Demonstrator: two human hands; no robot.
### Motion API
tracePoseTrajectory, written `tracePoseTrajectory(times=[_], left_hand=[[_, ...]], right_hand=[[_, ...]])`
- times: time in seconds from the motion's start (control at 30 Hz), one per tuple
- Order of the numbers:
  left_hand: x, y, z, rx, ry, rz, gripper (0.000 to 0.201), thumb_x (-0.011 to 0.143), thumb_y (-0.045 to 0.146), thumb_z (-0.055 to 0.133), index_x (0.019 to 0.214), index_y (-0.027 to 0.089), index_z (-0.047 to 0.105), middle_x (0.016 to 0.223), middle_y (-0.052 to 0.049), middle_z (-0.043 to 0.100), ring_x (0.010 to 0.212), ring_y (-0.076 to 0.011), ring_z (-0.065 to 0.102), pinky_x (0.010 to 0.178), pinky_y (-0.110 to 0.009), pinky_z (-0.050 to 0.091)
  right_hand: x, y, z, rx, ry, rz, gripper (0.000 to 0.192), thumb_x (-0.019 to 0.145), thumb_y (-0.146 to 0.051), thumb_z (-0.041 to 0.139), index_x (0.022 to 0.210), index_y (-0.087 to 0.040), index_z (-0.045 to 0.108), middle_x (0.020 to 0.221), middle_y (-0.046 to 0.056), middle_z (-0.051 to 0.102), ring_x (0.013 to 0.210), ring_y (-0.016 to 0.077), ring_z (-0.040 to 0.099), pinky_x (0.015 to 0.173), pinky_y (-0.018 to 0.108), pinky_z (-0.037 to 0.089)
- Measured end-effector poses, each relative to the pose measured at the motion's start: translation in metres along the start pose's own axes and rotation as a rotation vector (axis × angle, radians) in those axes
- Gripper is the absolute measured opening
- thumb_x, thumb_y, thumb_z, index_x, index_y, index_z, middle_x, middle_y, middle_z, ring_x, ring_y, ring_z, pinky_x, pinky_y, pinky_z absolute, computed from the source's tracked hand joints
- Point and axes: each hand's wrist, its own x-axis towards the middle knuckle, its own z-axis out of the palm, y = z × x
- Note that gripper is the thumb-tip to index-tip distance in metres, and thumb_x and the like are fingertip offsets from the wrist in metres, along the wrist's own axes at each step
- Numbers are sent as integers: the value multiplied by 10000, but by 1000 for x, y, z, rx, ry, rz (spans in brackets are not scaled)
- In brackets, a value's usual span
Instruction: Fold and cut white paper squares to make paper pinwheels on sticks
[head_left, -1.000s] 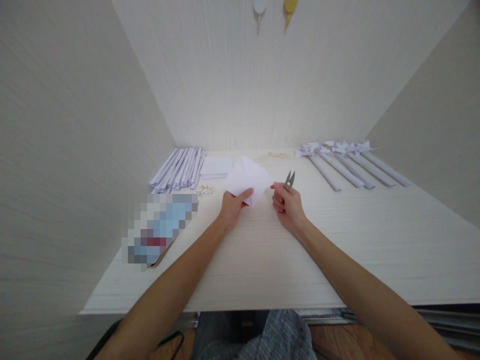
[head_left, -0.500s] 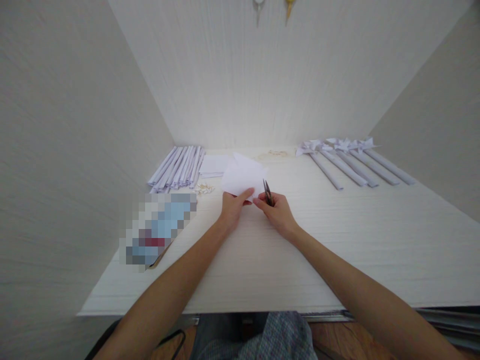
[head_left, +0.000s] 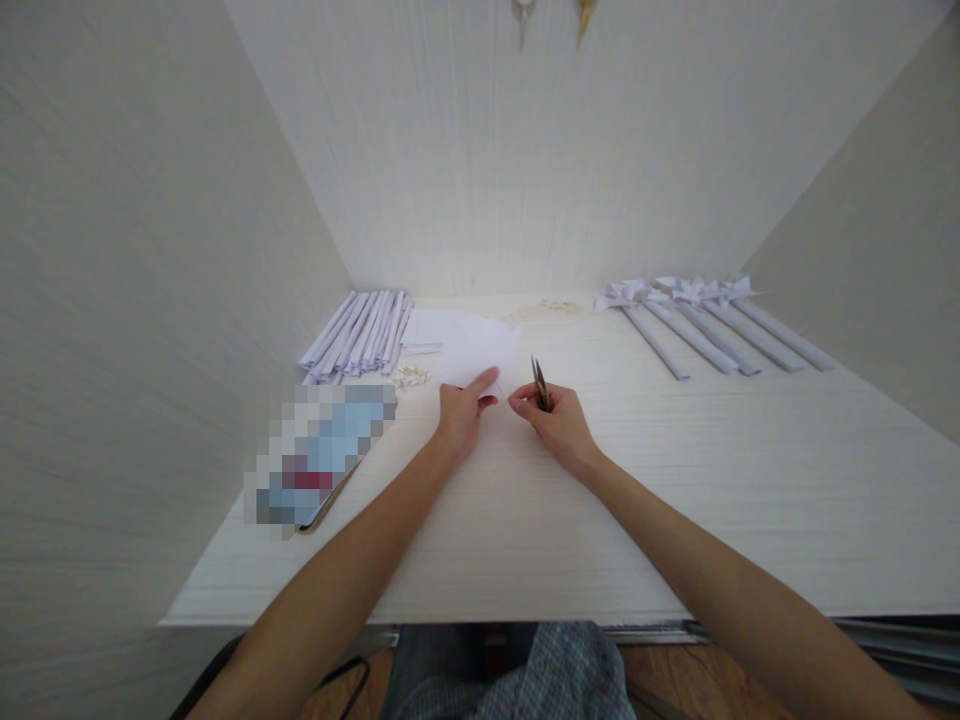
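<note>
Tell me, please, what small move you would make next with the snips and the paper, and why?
Probably bring the snips left to the paper's near edge. The right hand holds them upright with blades nearly closed, just beside the sheet, while the left hand pinches the sheet steady.

Hands hold paper (head_left: 480, 350) and snips (head_left: 539, 385).

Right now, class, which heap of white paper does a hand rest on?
The loose sheet at the middle, under the left hand. The rolled sticks and pinwheels lie untouched at the sides.
</note>
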Motion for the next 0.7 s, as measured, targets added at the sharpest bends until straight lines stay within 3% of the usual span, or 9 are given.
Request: tracePoseTrajectory(times=[0.43,0.7], left_hand=[[3,-8,-4,159,-66,110,342,504,246,723,825,156,651,773,-28,668,605,-107,570,433,-173,395],[4,-10,-4,247,-95,160,299,513,281,722,762,135,643,712,-22,646,558,-98,545,434,-185,408]], right_hand=[[2,2,0,-4,6,10,241,613,-395,640,631,-159,594,445,-81,352,427,55,249,432,239,187],[2,3,0,12,27,22,257,574,-394,668,638,-161,580,435,-92,341,414,50,249,424,238,186]])
